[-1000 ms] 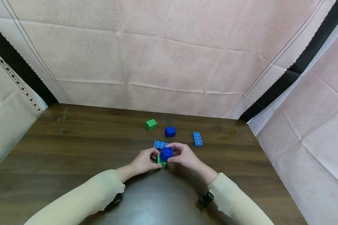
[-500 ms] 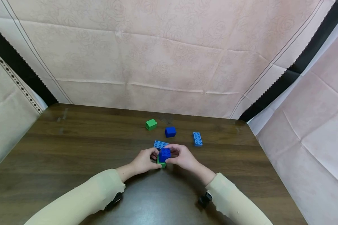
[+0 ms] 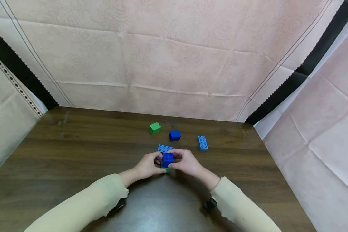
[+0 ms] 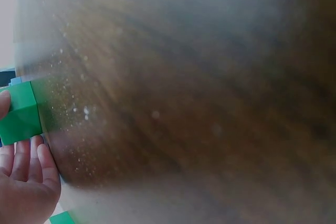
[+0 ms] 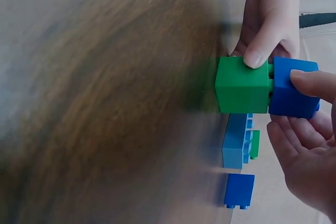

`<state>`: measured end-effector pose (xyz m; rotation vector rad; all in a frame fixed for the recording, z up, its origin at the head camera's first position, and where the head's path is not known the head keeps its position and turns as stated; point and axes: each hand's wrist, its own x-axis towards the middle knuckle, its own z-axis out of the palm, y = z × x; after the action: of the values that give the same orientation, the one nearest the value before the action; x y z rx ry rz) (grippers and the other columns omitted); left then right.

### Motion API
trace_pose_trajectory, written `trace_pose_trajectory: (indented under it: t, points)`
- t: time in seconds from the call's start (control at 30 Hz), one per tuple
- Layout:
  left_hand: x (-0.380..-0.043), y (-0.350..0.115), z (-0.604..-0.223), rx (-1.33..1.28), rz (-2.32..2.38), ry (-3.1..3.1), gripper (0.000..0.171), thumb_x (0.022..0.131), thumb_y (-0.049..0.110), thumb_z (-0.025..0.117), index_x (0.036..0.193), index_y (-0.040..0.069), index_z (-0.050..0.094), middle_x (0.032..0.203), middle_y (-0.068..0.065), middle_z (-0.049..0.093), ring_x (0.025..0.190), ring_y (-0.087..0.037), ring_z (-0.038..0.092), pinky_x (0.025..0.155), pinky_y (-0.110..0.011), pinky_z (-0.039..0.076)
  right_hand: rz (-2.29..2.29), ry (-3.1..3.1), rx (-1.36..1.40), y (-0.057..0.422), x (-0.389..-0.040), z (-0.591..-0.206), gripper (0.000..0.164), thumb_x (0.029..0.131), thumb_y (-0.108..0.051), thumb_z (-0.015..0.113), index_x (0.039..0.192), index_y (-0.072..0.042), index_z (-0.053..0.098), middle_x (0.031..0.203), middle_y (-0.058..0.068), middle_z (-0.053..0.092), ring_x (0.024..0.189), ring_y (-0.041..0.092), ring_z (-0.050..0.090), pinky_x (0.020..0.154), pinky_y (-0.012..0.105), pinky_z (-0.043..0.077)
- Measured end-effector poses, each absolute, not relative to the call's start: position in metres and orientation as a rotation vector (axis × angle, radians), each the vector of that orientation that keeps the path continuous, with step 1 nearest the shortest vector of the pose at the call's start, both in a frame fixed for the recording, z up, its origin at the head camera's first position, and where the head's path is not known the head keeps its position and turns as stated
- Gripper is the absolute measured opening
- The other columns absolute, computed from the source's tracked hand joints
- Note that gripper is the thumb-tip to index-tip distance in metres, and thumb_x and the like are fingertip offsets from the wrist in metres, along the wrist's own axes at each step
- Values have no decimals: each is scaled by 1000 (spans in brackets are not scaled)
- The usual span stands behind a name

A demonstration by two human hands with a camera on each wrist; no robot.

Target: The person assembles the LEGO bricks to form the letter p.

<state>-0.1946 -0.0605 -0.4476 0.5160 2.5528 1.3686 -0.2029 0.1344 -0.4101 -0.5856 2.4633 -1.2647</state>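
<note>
My left hand [image 3: 148, 166] pinches a green building brick [image 5: 241, 90] between thumb and fingers, low over the wooden table [image 3: 90, 145]. With thumb and fingertips, my right hand [image 3: 188, 163] grips a dark blue brick [image 3: 168, 160] directly above the green one. In the right wrist view the green brick's studs show in a narrow gap under the blue brick. From the head, the blue brick covers most of the green one. The left wrist view shows the green brick [image 4: 21, 111] at its left edge, with left-hand fingers [image 4: 21, 163] beside it.
Just behind the hands lies a light blue studded brick [image 3: 164, 148]. Farther back are a dark blue brick [image 3: 175, 136] and a green brick [image 3: 155, 128], both on their sides. Another light blue brick [image 3: 202, 143] lies to the right. A pale cloth [image 3: 162, 64] hangs behind the table.
My right hand has moved slightly left, bringing the dark blue brick over the green one and covering more of it. The left hand stays nearly still.
</note>
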Motion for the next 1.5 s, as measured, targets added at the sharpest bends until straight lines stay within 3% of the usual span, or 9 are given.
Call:
trace_pose_trajectory:
  t: [0.7, 0.9, 1.2, 1.5]
  points:
    - [-196, -62, -448, 548, 1364, 2570, 34, 74, 15, 79, 99, 6, 57, 96, -7, 64, 88, -15, 59, 82, -34, 53, -1100, 2572, -891, 135, -199, -414, 44, 85, -10, 68, 127, -6, 54, 127, 13, 59, 110, 28, 60, 95, 42, 48]
    - [-196, -62, -448, 588, 1364, 2571, 33, 74, 15, 79, 96, 6, 56, 94, -6, 63, 87, -15, 59, 81, -33, 53, -1134, 2550, -897, 137, -202, -414, 51, 83, -19, 71, 128, -6, 52, 129, 12, 57, 112, 27, 58, 97, 42, 47]
    - [-196, -62, -448, 583, 1368, 2561, 31, 74, 13, 79, 95, 7, 57, 94, -5, 63, 87, -16, 59, 81, -34, 53, -1279, 2577, -959, 132, -202, -417, 36, 84, -20, 71, 115, -6, 64, 111, 10, 65, 103, 23, 62, 91, 43, 51]
    - [-195, -63, -447, 588, 1376, 2547, 30, 74, 12, 79, 94, 7, 57, 93, -5, 63, 86, -15, 58, 81, -34, 53, -1253, 2578, -982, 132, -201, -415, 37, 83, -20, 71, 116, -5, 64, 116, 12, 65, 108, 26, 61, 92, 47, 49]
